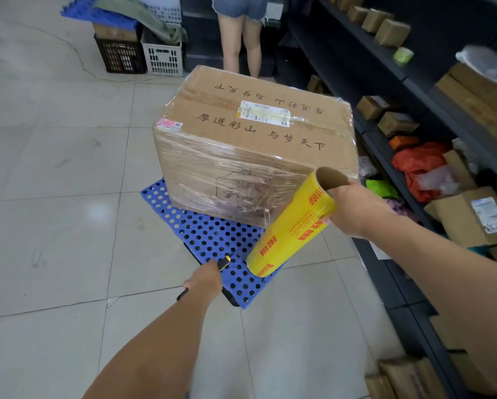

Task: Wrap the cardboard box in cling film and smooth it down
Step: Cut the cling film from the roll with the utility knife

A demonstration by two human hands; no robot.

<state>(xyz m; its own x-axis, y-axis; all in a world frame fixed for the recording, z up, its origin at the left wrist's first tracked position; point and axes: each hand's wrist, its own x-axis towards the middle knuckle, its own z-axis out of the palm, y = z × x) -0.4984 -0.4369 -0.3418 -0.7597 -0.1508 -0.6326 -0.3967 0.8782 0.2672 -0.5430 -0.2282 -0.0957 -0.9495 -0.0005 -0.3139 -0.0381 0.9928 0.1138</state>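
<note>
left hand (204, 279) hides most of the black-yellow tool (223, 263) it grips. right hand (348, 208) grips the cling film roll (291, 223) at the near corner of the cardboard box (253, 145), which sits on a blue mat (212, 237).

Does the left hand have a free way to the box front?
Probably yes: only bare blue mat lies between the left hand and the box, though the hand grips a small tool.

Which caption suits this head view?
Right hand holds yellow cling film roll beside film-wrapped brown cardboard box on blue perforated plastic mat; left hand grips black-and-yellow tool.
</note>
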